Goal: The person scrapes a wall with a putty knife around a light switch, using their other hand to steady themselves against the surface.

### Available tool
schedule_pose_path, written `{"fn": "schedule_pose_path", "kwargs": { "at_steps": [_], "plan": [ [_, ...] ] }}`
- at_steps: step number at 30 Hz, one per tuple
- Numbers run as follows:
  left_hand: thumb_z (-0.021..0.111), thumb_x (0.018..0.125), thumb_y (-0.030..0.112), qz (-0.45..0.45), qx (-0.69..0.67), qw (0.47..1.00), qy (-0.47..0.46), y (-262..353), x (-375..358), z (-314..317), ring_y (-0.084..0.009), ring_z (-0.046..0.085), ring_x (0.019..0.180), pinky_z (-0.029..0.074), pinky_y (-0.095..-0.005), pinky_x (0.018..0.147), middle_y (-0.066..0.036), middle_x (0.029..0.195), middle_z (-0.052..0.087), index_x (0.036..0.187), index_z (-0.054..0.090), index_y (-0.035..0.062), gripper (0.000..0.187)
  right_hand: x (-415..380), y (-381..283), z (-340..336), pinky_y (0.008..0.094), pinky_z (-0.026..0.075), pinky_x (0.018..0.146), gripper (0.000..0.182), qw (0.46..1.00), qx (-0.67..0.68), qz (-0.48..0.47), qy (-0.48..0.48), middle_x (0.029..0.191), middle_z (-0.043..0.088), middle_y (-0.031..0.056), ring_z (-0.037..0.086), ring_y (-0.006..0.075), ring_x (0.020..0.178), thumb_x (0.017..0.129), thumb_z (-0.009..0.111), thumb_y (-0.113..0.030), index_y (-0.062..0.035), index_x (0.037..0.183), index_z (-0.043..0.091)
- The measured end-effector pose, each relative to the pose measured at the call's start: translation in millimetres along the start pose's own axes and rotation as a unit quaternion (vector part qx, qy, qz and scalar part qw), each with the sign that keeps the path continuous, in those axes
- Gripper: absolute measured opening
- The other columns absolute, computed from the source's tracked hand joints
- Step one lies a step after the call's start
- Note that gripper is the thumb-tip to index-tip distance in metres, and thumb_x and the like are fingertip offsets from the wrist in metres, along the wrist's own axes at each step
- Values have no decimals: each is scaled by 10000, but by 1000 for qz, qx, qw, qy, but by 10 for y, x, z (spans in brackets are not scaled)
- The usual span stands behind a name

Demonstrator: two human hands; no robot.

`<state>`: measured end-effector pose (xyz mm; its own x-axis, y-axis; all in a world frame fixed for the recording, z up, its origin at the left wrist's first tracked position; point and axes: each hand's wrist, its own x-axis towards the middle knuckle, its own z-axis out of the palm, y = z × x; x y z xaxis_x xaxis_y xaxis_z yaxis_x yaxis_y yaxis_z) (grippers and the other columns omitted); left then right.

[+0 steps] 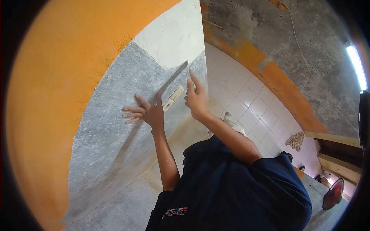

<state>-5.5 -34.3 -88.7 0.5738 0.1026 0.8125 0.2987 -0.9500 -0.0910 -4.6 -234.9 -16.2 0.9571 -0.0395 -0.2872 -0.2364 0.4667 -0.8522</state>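
My left hand (pixel 148 113) lies against a grey, rough-surfaced wall section (pixel 115 88), its fingers spread and nothing in it. Just right of it, a cream switch or socket plate (pixel 169 104) is fixed to the same wall. My right hand (pixel 196 98) is raised near the wall's right edge, index finger stretched upward and the other fingers curled in. Whatever those curled fingers hold, if anything, is hidden. A dark narrow strip (pixel 179 71), which looks like a shadow, slants across the wall between the hands. Above is a whitish patch (pixel 173 34).
Orange paint (pixel 46 96) covers the wall at the left. Beyond the wall's edge lies a white tiled floor (pixel 246 104). A crumpled cloth (pixel 295 141), a red fan (pixel 333 193) and a lit tube lamp (pixel 357 67) are on the right.
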Motion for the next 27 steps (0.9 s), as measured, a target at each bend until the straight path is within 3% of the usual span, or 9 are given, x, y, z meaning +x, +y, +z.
{"fn": "schedule_pose_path", "kwargs": {
  "at_steps": [5, 8, 13, 18, 20, 21, 22, 24, 27],
  "plan": [
    [582, 828, 819, -4, -25, 1000, 2, 0, 20, -17, -602, -386, 1379, -266, -803, 941, -421, 1561, -277, 1660, 38, 141, 1203, 124, 452, -30, 226, 324, 421, 488, 980, -142, -141, 6, 622, 339, -85, 351, 31, 496, 1095, 494, -322, -226, 1569, 433],
    [584, 830, 815, 4, -21, 1000, 5, -7, 37, -10, -593, -395, 1378, -271, -801, 939, -416, 1561, -284, 1659, 39, 137, 1201, 138, 207, -30, 226, 335, 427, 486, 995, -56, -79, 7, 624, 363, -80, 356, 33, 495, 1098, 484, -304, -211, 1572, 429],
    [586, 839, 803, 1, -22, 1000, 6, 1, 31, -22, -584, -404, 1377, -272, -801, 937, -415, 1558, -292, 1659, 37, 134, 1192, -60, 538, 48, 220, 323, 440, 478, 977, -139, -160, -32, 618, 330, -91, 332, 32, 488, 1106, 466, -284, -200, 1574, 425],
    [584, 838, 804, 1, -56, 998, -6, 1, 25, -52, -560, -443, 1361, -316, -775, 914, -407, 1549, -320, 1659, 25, 138, 1197, 123, 402, -80, 217, 359, 471, 468, 990, -93, -101, 15, 660, 405, -78, 367, 28, 512, 1110, 452, -244, -188, 1574, 428],
    [580, 837, 808, 6, -43, 999, 1, 11, 46, -49, -555, -452, 1356, -318, -775, 912, -402, 1546, -331, 1659, 18, 139, 1200, 36, 640, -22, 218, 334, 446, 475, 968, -180, -172, -15, 623, 362, -82, 344, 28, 492, 1113, 449, -250, -196, 1583, 408],
    [575, 836, 812, 14, -29, 999, 6, 5, 64, -48, -550, -462, 1351, -320, -774, 910, -398, 1543, -342, 1659, 12, 140, 1203, 211, 844, -7, 219, 330, 439, 482, 897, -201, -394, 3, 616, 354, -84, 342, 28, 490, 1113, 454, -259, -183, 1585, 398],
    [575, 836, 812, 15, -28, 999, 7, -4, 53, -31, -550, -462, 1351, -320, -774, 910, -398, 1543, -342, 1659, 12, 140, 1203, 219, 627, 3, 219, 330, 439, 482, 897, -199, -394, 4, 616, 354, -84, 342, 28, 490, 1113, 454, -259, -183, 1585, 398],
    [575, 839, 810, -12, -54, 998, -17, 1, 15, -41, -560, -448, 1357, -301, -788, 918, -406, 1547, -324, 1658, 10, 138, 1201, 183, 235, -82, 217, 355, 455, 488, 991, -99, -93, 12, 636, 411, -76, 375, 27, 508, 1105, 476, -246, -154, 1580, 406],
    [577, 836, 811, 1, -43, 999, -4, 21, 36, -69, -567, -438, 1361, -288, -797, 922, -411, 1548, -315, 1658, 10, 138, 1205, 36, 482, -36, 218, 360, 448, 489, 984, -121, -130, 7, 642, 416, -78, 395, 28, 518, 1103, 482, -249, -159, 1578, 411]
  ]
}}
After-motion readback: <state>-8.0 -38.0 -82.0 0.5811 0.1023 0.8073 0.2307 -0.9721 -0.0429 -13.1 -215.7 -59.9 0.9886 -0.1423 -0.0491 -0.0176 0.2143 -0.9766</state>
